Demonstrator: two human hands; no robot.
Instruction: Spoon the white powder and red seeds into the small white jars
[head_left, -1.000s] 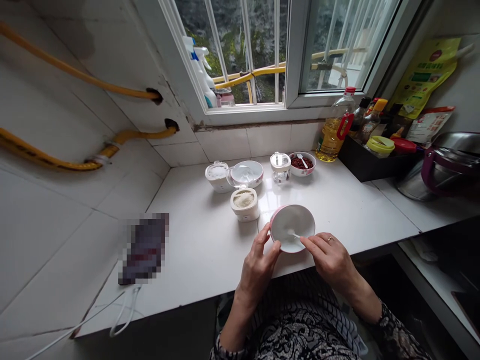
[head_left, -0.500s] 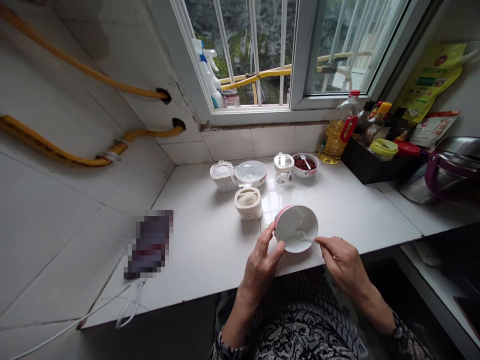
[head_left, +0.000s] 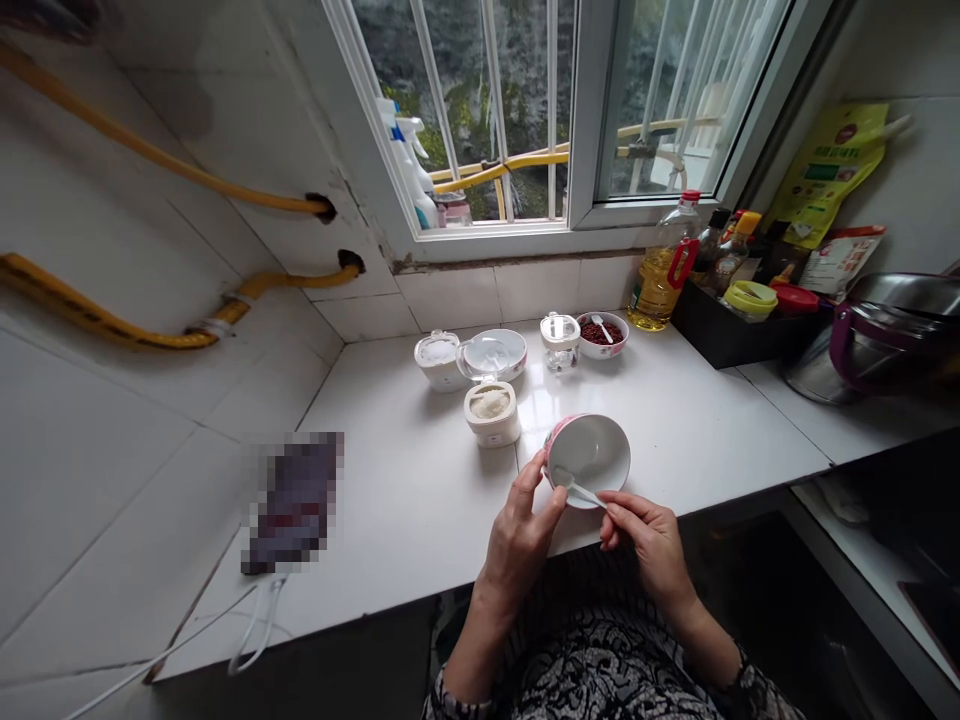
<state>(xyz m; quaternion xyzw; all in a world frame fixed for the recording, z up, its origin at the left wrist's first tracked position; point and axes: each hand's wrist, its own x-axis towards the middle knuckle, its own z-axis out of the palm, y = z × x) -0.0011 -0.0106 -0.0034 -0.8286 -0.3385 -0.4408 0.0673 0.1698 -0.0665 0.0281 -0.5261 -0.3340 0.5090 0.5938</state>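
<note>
A white bowl [head_left: 600,450] with a pink pattern outside is tilted toward me at the counter's front edge. My left hand [head_left: 517,530] grips its left rim, thumb in front and fingers behind. Between thumb and fingers, my right hand [head_left: 649,545] pinches the handle of a small white spoon [head_left: 589,494]. The spoon's head is inside the bowl, near the left wall. Just beyond stands an open cream container [head_left: 493,432] of white grains. Behind it are another cream container [head_left: 442,372] with white contents, a white bowl [head_left: 512,352] and a clear-lidded jar [head_left: 560,345].
A bowl of dark red bits [head_left: 604,338] holds a white spoon. An oil bottle [head_left: 654,290], a black box [head_left: 705,330] of condiments and a steel pot [head_left: 814,360] line the right. A blurred dark object [head_left: 296,505] and white cable [head_left: 259,630] lie left.
My right hand has moved left and slightly down, carrying the spoon's head from the bowl's middle to its left side. My left hand keeps its hold. The whole view has shifted a little.
</note>
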